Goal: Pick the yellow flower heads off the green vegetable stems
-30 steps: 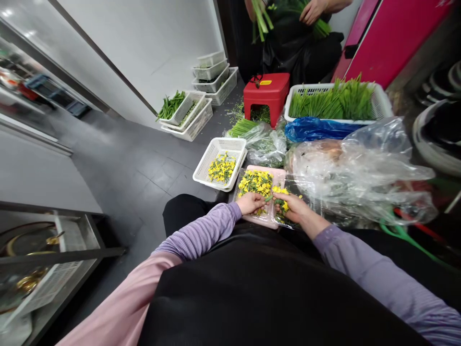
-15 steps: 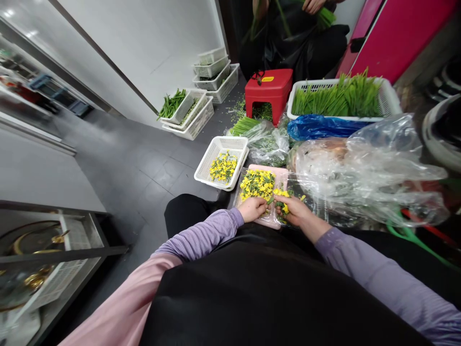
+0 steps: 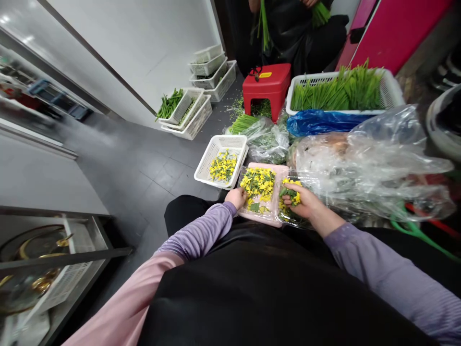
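Note:
A clear plastic box (image 3: 248, 210) full of yellow flowers with green stems (image 3: 258, 185) lies on a pink tray (image 3: 272, 220) in front of my lap. My left hand (image 3: 236, 198) is closed at the box's left edge; whatever its fingertips hold is hidden. My right hand (image 3: 301, 201) is wrapped round a small bunch of yellow flowers (image 3: 290, 193), above the clear right half of the box (image 3: 293, 220), where more flowers and greens lie. Beyond my left hand, a white perforated basket (image 3: 206, 169) holds a loose heap of the same flowers.
Clear plastic bags (image 3: 363, 168) and a blue bag (image 3: 320, 126) lie at the right. Behind stand a red stool (image 3: 267, 81) and a white basket of green stalks (image 3: 336, 93). Stacked baskets (image 3: 187, 125) line the wall. Opposite, a person holds green stalks (image 3: 320, 14).
My left hand has moved left, from over the flowers to the box's left edge. My right hand has shifted slightly right with its bunch. The two hands are now apart.

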A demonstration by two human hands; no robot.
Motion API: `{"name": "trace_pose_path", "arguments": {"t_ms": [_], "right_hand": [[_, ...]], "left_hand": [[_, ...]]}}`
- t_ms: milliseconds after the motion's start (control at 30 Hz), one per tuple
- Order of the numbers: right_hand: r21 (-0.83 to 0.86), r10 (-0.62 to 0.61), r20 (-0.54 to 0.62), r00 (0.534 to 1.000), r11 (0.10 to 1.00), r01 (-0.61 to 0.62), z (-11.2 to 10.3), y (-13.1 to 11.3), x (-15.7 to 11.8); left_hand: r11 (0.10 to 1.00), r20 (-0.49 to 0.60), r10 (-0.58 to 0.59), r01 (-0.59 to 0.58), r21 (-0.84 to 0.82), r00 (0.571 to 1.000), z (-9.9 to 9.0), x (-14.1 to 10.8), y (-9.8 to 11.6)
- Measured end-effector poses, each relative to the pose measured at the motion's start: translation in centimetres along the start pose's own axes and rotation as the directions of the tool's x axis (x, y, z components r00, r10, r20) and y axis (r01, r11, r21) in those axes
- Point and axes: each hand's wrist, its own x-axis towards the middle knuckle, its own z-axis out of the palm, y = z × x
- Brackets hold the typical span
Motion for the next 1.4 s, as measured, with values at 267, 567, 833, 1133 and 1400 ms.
{"name": "trace_pose_path", "arguments": {"t_ms": [267,567,833,1133,1400], "right_hand": [[-0.132,0.021,-0.054,0.998,0.991,-0.028,0.1,1.0,-0.6],[-0.160,-0.029,-0.062,0.998,0.987,0.018,-0.5,1.0,-0.4],[-0.513,-0.287,-0.124,0.950,0.838,0.187,-0.9,2.3,0.6],[-0.808,-0.475,0.503,0.722,0.036,0.588,1.6,2.9,0.0],[-0.314,-0.056,0.054,0.997,0.947,0.070,0.6,1.8,-0.4]], "left_hand": [[0.988,0.002,0.055,-0.055,0.145,0.998,2.4,2.1,3.6],[0.990,0.011,-0.063,0.061,0.129,0.998,1.9,2.7,4.4],[0.995,0.062,-0.075,0.079,-0.060,0.995,0.6,-0.1,2.6],[0.645,0.381,0.176,0.186,-0.741,0.908,-3.3,-3.8,4.2],[0.368,0.293,0.188,0.209,-0.906,0.937,-2.7,-3.8,3.6]]}}
